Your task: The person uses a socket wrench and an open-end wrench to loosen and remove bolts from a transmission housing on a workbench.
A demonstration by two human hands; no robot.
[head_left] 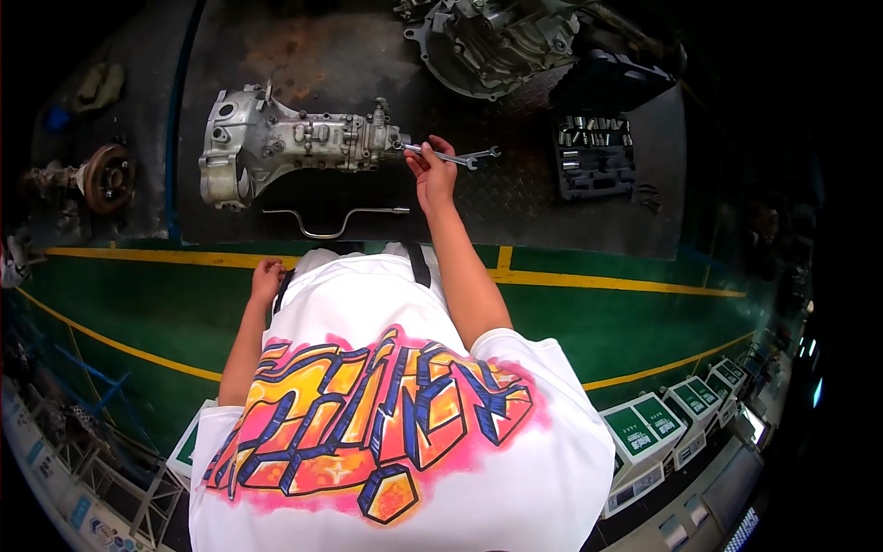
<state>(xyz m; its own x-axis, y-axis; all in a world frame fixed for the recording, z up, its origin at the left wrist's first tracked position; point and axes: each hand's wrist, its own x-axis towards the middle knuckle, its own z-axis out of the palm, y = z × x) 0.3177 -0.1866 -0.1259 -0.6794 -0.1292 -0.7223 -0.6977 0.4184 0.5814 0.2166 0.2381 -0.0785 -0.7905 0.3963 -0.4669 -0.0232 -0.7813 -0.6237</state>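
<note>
My right hand (434, 175) is closed on two silver wrenches (453, 157), whose open jaws point to the right. The other end of the wrenches reaches to the output end of a grey metal gearbox (317, 138); I cannot tell whether they touch it. The gearbox lies on its side on the dark bench, its wide bell housing to the left. A bent speed-brace handle (336, 230) lies along the bench in front of the gearbox. Down at my left side, my left hand (267, 276) hangs with loosely bent fingers and nothing visible in it.
An open black socket case (596, 166) with several sockets stands at the right of the bench (515, 216). Behind it sits a large metal housing (492, 46). A rusty hub (108, 179) is on the far left. Boxes (644, 428) line the lower right.
</note>
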